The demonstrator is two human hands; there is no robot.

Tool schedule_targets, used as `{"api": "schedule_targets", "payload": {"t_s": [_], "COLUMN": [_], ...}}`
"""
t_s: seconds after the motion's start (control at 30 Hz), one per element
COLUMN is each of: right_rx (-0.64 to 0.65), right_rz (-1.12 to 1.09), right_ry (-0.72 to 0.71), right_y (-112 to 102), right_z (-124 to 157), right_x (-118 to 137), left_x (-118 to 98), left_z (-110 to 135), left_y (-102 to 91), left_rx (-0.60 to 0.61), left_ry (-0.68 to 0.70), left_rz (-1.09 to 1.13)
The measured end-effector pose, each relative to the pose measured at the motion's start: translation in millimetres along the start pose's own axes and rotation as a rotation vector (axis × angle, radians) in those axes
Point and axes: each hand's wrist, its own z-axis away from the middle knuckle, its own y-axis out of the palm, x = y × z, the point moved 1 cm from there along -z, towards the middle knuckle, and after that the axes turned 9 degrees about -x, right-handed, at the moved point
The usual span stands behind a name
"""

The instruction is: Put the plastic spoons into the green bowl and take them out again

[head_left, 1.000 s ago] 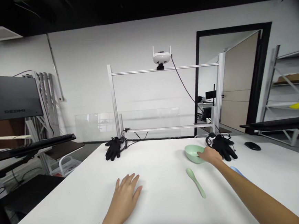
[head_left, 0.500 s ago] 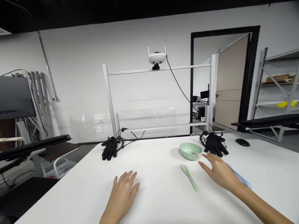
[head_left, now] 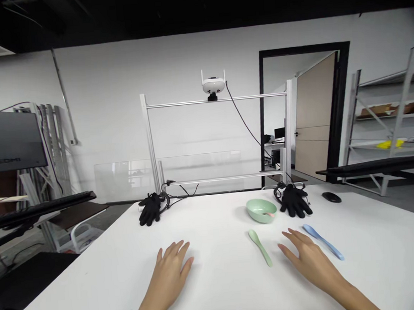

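HANDS DOWN, SPOONS OUT: At a white table [head_left: 218,292], a pale green bowl [head_left: 258,208] in the centre-right of the frame already holds a small pink item [head_left: 269,214]. It is poss. a spoon, but too small to tell. Two spoons lie outside the bowl on the tabletop. The green spoon [head_left: 260,248] is just below the bowl, and the blue spoon [head_left: 323,241] is further right. By the look of it, one piece is in & two are left out, w/ neither picked up.

The right hand [head_left: 306,258], lower right of centre, sits palm-down betw. the two spoons. Its fingers are spread and it holds nothing, near both spoons but touching neither. The left hand [head_left: 173,268], lower left of centre, lies flat w/ fingers loosely apart. It is also empty & well apart from the spoons and bowl. Both forearms enter from the bottom edge.

Behind, a black glove [head_left: 295,201] lies just right of the bowl and another black glove [head_left: 149,210] lies at centre-left. A camera [head_left: 213,84] sits atop the metal frame at upper centre.
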Motion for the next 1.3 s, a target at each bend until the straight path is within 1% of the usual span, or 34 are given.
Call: {"api": "schedule_targets", "payload": {"t_s": [0.1, 0.27, 0.5, 0.67, 0.83, 0.97, 1.13, 1.3], "right_rx": [-0.013, 0.011, 0.002, 0.016, -0.019, 0.007, 0.060, 0.209], "right_rz": [-0.011, -0.007, -0.020, -0.035, -0.045, 0.004, 0.137, 0.181], "right_ry": [-0.005, 0.003, 0.015, 0.002, -0.055, -0.035, -0.002, 0.085], "right_y": [-1, -1, 2, -7, -16, -15, -4, 15], "right_z": [1, 0, 1, -11, -43, -77, -126, -163], "right_x": [1, 1, 0, 8, 19, 22, 21, 18], "left_x": [0, 0, -1, -2, -1, 1, 1, 1], "left_z": [0, 0, -1, -1, -2, -1, 0, 0], "left_y": [-0.1, -0.6, -0.3, -1.7, -1.1, 0.3, 2.2, 2.2], "left_rx": [-0.004, 0.000, -0.005, 0.008, 0.003, 0.000, 0.008, 0.014], "left_ry": [0.003, 0.003, 0.003, 0.007, 0.003, -0.001, -0.002, -0.002], "left_rz": [-0.004, 0.003, 0.008, -0.009, -0.002, 0.003, 0.001, 0.010]}}
